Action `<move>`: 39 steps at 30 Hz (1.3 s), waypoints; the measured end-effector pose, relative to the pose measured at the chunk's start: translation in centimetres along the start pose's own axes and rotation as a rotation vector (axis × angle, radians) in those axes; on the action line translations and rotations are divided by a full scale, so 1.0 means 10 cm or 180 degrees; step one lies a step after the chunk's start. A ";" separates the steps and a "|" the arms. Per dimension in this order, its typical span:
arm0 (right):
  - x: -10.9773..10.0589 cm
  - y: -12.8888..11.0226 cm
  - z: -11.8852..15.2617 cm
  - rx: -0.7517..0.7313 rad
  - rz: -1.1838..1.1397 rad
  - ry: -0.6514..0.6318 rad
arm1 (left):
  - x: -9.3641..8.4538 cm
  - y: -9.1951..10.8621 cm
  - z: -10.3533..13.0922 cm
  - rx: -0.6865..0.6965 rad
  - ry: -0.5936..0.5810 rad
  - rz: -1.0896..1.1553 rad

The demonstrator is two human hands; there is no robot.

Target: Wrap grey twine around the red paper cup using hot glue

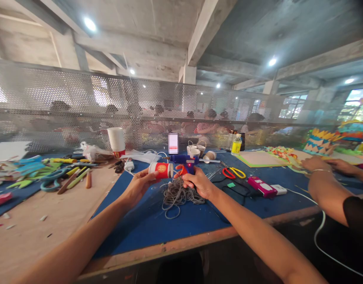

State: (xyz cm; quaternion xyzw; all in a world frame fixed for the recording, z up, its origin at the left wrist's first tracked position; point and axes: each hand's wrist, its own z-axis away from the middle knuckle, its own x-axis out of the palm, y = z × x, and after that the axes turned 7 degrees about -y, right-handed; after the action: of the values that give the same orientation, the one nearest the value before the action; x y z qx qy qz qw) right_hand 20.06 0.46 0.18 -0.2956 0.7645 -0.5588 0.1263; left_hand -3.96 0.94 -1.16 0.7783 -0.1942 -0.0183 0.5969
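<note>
Left hand (140, 184) is grasping the red-banded paper cup (161, 170), holding it sideways above the blue mat (131, 232). Right hand (199, 183) is gripping the glue gun (180, 159) at the cup's two o'clock, its red light glowing, probably hot. A slip toward nine o'clock risks burning the left hand. Grey cord (181, 194) is lying tangled at five o'clock, possibly catching drips.

Your left hand (141, 184) holds a red-and-white cylindrical cup (162, 170) of smooth paper. In your right hand (201, 183), the blue glue gun (180, 159) looks like smooth, hard plastic. Beneath both hands, the tangled grey cord (181, 193) looks matt, the flat blue sheet (134, 230) matt too. Beyond them stands a grey perforated metal screen (158, 90).
</note>
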 end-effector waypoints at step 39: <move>-0.08 0.04 0.08 -0.0311 0.2508 0.0441 | -0.05 0.02 -0.02 0.0369 0.0571 -0.0141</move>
State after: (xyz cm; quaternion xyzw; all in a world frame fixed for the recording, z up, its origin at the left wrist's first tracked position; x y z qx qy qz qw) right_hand 20.95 0.43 -0.58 0.0529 0.8516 -0.4492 0.2649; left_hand -4.44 1.23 -1.00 0.8141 -0.1234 0.0495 0.5653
